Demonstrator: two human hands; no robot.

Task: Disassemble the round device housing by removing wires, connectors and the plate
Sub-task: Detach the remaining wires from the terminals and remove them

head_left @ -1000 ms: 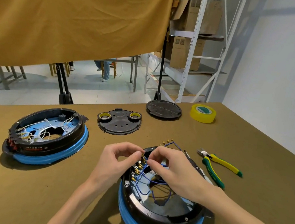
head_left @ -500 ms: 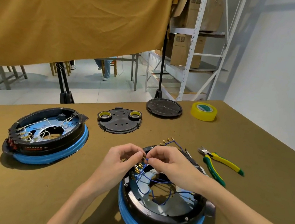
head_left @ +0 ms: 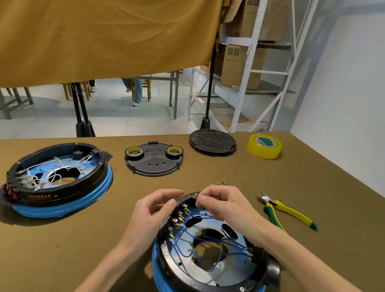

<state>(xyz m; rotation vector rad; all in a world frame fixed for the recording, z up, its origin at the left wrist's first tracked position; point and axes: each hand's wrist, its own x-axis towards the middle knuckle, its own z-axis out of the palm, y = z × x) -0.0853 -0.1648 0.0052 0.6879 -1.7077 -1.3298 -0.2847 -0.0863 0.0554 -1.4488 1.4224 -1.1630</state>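
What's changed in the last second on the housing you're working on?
The two hands have drifted apart: the left hand now rests at the terminal row on the housing, while the right hand keeps its pinch on a blue wire at the far rim. The pliers, tape roll and second housing have not moved.

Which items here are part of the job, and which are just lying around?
In the job: near housing, blue wires, left hand, right hand.

Lying about: second housing, cutters, yellow tape, black plate.
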